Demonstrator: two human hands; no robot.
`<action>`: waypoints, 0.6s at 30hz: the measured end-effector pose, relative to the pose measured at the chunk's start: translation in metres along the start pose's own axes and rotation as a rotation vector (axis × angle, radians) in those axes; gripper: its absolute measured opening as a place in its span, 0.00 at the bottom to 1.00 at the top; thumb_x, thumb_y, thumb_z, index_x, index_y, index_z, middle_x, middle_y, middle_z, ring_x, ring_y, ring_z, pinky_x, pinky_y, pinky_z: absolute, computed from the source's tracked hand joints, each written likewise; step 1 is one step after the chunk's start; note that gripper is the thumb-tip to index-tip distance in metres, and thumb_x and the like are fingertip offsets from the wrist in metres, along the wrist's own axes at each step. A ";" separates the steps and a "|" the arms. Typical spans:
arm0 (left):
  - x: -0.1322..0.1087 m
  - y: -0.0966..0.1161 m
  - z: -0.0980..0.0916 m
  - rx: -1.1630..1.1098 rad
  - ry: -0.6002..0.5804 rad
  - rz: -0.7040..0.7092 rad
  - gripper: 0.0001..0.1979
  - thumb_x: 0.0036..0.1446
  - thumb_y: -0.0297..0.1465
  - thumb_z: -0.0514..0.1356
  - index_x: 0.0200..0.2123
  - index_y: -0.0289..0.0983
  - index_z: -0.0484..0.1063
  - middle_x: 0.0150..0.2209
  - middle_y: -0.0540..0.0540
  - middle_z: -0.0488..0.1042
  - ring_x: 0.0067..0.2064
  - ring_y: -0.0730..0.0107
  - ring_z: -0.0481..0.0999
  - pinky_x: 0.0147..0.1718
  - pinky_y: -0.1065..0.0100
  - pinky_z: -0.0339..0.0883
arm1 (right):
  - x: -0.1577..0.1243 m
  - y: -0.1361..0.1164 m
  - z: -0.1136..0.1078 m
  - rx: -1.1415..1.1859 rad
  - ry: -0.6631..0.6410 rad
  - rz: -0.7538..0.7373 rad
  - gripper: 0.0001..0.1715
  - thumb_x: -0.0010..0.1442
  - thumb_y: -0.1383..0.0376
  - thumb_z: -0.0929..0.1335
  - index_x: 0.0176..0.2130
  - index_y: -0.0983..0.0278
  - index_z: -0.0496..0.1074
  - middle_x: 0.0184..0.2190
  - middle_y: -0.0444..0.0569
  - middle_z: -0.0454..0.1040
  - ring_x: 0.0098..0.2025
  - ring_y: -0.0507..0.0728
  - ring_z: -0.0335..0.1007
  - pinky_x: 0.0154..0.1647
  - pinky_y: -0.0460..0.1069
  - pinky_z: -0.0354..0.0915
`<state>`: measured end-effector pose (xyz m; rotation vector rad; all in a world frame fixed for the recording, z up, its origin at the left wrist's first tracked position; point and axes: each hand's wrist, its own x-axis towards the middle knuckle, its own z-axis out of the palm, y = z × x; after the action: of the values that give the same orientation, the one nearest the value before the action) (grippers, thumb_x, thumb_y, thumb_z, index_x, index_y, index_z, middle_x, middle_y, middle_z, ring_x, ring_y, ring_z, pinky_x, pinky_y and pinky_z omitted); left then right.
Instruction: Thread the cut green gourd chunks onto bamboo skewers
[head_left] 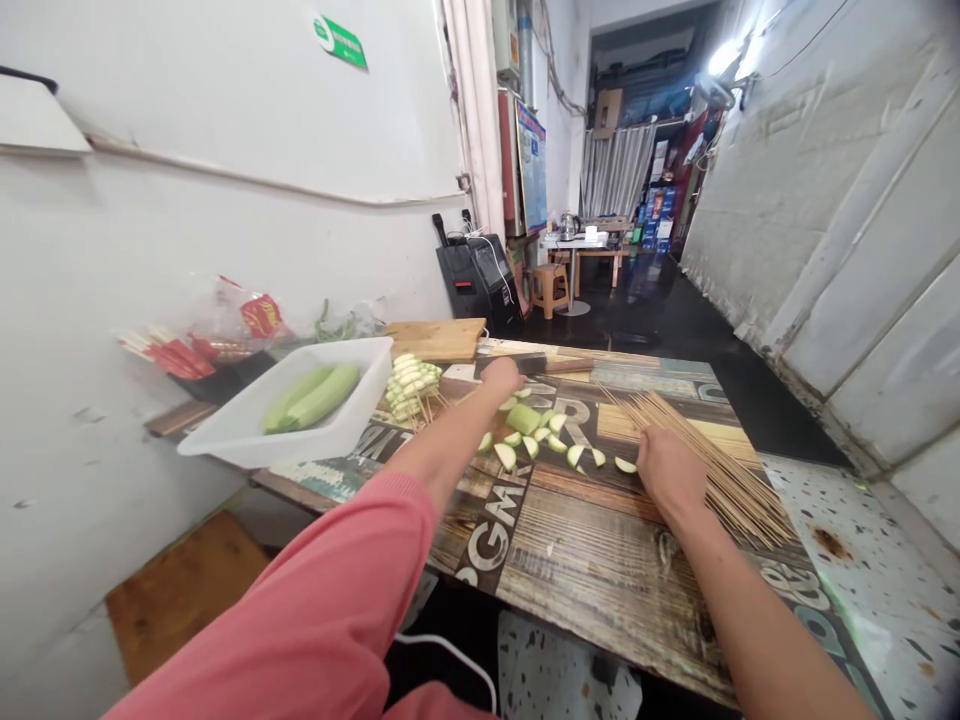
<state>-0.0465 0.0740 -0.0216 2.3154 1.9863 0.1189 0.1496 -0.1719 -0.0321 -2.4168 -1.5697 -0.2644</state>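
Note:
My left hand [501, 376] reaches to the far side of the table, fingers curled down beside a dark-bladed knife [566, 365] with a brown handle. What those fingers hold, if anything, is hidden. Just this side lie several cut zucchini pieces [531, 448], pale with green skin, and a thicker zucchini chunk [523, 418]. My right hand [671, 470] is closed at the left edge of a spread of bamboo skewers [720, 470]; its fingertips and anything in them are out of sight. A single zucchini slice [625, 465] lies close to its left.
Left of the pieces is a pile of skewered zucchini [411, 385]. A white plastic tub [225, 435] with two whole zucchini [322, 398] stands at the table's left end. Behind are a wooden board [435, 338] and a black speaker-like box [480, 275]. A wall runs along the left.

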 end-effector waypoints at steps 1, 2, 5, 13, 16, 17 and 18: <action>0.001 0.002 0.003 0.004 0.026 -0.014 0.26 0.48 0.45 0.58 0.44 0.32 0.71 0.45 0.32 0.71 0.49 0.55 0.70 0.45 0.63 0.64 | 0.000 0.000 0.000 -0.001 -0.001 -0.003 0.17 0.63 0.62 0.56 0.38 0.65 0.70 0.32 0.53 0.74 0.34 0.58 0.72 0.30 0.48 0.60; 0.003 0.003 0.005 0.008 0.046 -0.023 0.25 0.48 0.44 0.60 0.44 0.32 0.71 0.45 0.32 0.71 0.49 0.55 0.70 0.44 0.63 0.64 | 0.000 0.000 -0.001 -0.002 -0.003 -0.007 0.17 0.63 0.63 0.56 0.38 0.65 0.70 0.32 0.54 0.74 0.34 0.58 0.72 0.30 0.47 0.60; 0.009 0.004 0.008 0.016 0.062 -0.055 0.21 0.48 0.37 0.61 0.44 0.29 0.71 0.44 0.30 0.72 0.48 0.55 0.71 0.42 0.64 0.66 | -0.001 -0.001 -0.003 -0.006 -0.007 -0.014 0.17 0.63 0.63 0.56 0.37 0.66 0.70 0.32 0.55 0.74 0.33 0.57 0.72 0.31 0.47 0.60; 0.013 -0.001 -0.001 0.011 -0.042 -0.036 0.22 0.43 0.34 0.63 0.42 0.29 0.72 0.43 0.32 0.73 0.43 0.57 0.74 0.39 0.69 0.67 | -0.001 -0.002 -0.003 -0.027 -0.001 -0.005 0.17 0.63 0.63 0.56 0.37 0.66 0.70 0.31 0.54 0.74 0.32 0.58 0.72 0.30 0.48 0.61; 0.004 0.004 -0.005 0.026 -0.166 0.020 0.20 0.40 0.35 0.63 0.38 0.30 0.75 0.37 0.35 0.76 0.38 0.60 0.75 0.36 0.70 0.68 | -0.001 -0.002 -0.002 -0.035 0.005 -0.013 0.17 0.62 0.63 0.56 0.37 0.66 0.70 0.31 0.55 0.74 0.33 0.58 0.72 0.30 0.48 0.61; 0.000 0.006 -0.006 0.027 -0.204 0.053 0.19 0.39 0.34 0.64 0.36 0.31 0.76 0.35 0.37 0.76 0.36 0.61 0.76 0.35 0.71 0.67 | -0.001 -0.002 -0.001 -0.033 0.007 -0.010 0.17 0.62 0.63 0.56 0.38 0.66 0.70 0.32 0.55 0.74 0.33 0.58 0.72 0.30 0.48 0.61; -0.003 0.007 -0.008 0.021 -0.231 0.104 0.18 0.38 0.33 0.64 0.35 0.32 0.76 0.33 0.39 0.77 0.34 0.63 0.75 0.34 0.72 0.67 | -0.001 -0.002 -0.001 -0.029 0.008 -0.007 0.17 0.62 0.63 0.56 0.38 0.66 0.70 0.32 0.55 0.74 0.33 0.58 0.72 0.30 0.48 0.61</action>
<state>-0.0408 0.0696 -0.0130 2.3239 1.7673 -0.1562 0.1476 -0.1725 -0.0312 -2.4298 -1.5818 -0.3000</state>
